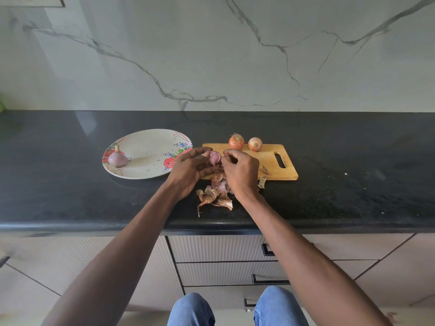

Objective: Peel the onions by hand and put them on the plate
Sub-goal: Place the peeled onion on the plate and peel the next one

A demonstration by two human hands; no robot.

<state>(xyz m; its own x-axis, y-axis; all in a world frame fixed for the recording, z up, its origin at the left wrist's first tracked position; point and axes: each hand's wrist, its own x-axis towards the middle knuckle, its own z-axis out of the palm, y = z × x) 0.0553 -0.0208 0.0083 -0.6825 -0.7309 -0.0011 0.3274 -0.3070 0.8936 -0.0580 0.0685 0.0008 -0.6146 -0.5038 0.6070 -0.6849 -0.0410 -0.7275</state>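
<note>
Both grips curled round glossy pink onion [214, 157], left hand [191, 168], right hand [240, 170], papery brown skins [215, 196] below

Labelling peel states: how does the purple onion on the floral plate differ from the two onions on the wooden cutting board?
The peeled purple onion is bare, smooth and purplish; the two brown-skinned onions still wear dry orange-brown skin. The purple one lies on the floral plate, left of the hands; the brown pair sits at the far edge of the wooden cutting board. The purple one keeps a stalk stub pointing up. All three are whole, and no hand touches them.
</note>
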